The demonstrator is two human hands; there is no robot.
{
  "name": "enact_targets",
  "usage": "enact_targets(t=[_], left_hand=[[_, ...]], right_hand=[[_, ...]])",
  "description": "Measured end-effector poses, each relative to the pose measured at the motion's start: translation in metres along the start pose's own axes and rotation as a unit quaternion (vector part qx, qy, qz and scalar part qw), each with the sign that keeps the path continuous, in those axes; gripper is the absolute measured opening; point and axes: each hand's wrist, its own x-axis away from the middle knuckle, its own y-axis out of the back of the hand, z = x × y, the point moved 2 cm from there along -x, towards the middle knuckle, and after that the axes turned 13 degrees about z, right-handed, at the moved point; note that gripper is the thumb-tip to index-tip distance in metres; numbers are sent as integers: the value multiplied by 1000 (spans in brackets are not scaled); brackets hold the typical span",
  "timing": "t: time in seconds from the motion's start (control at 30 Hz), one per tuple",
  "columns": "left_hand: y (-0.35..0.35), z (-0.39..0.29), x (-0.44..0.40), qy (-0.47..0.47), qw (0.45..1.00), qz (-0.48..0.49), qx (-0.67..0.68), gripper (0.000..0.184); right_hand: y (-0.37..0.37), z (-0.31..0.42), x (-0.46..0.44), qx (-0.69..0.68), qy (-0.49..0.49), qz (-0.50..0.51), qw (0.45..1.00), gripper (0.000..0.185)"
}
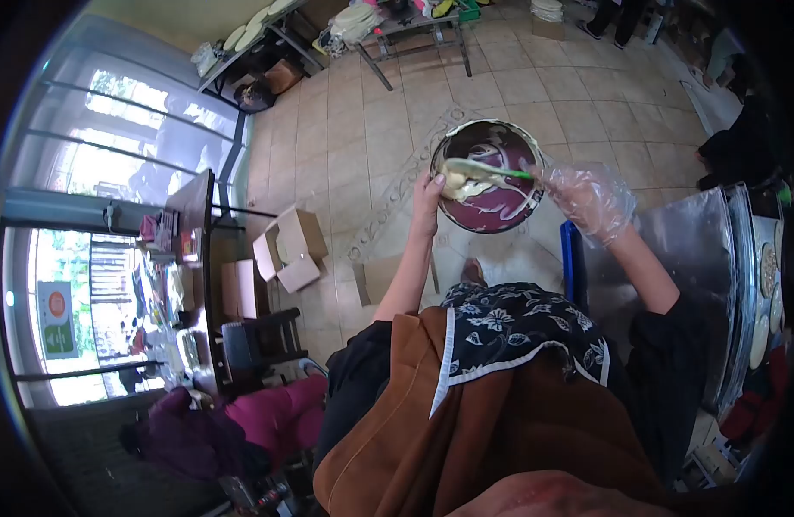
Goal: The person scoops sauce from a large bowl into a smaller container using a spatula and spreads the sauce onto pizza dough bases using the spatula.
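Observation:
A round dark-rimmed bowl [491, 222] is held out in front of me, tilted so its purplish inside shows. Pale cream [462, 184] is smeared over its wall, thickest on the left. My left hand [427, 200] grips the bowl by its left edge, the thumb over the rim. In a clear plastic glove, my right hand [589, 202] closes on the green handle of a spatula [510, 173]. The spatula's blade is coated with cream and reaches across the bowl to the left; its exact shape is hidden by the cream.
To my right stands a metal-topped table [664, 284], with trays of round pale pieces [763, 332] beyond. An open cardboard box [291, 248] is on the tiled floor at left, near a desk and a black chair [263, 345]. Another table [410, 39] and people stand farther off.

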Motion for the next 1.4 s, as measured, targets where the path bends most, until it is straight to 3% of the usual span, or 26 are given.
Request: enact_targets(t=[0.13,0.33,0.43,0.5,0.63,0.73,0.93,1.03,1.13,1.23,1.33,1.4], left_hand=[[35,1,-63,9,999,16,-40,50],[55,25,-168,4,992,112,-57,57],[56,28,-237,17,991,130,-32,58],[58,27,-288,17,986,128,-106,57],[39,27,-368,34,988,131,-76,56],[23,22,-449,-19,987,133,-88,56],[10,20,-560,-39,995,42,-77,47],[15,34,-625,-58,995,78,-10,53],[-6,32,-695,-146,981,79,-100,53],[18,74,-782,-72,994,82,-24,55],[15,81,-850,-118,988,102,13,53],[11,84,-911,-156,982,109,-16,53]], right_hand=[[22,-16,-36,47,-23,-11,999,50],[18,-82,-92,118,-92,-190,970,52],[33,-127,-133,131,-62,-122,982,54],[43,-168,-165,134,-37,-71,988,56],[55,-252,-187,87,-48,-120,988,56],[83,-316,-219,91,-110,-132,981,54],[86,-419,-261,-82,-53,-95,991,42],[90,-471,-288,-76,-126,-110,983,36],[114,-491,-334,-186,-174,-84,963,36],[35,-596,-366,-6,-107,-173,979,42],[106,-617,-408,-43,-232,-134,962,45],[122,-653,-446,-6,-221,-156,963,45]])
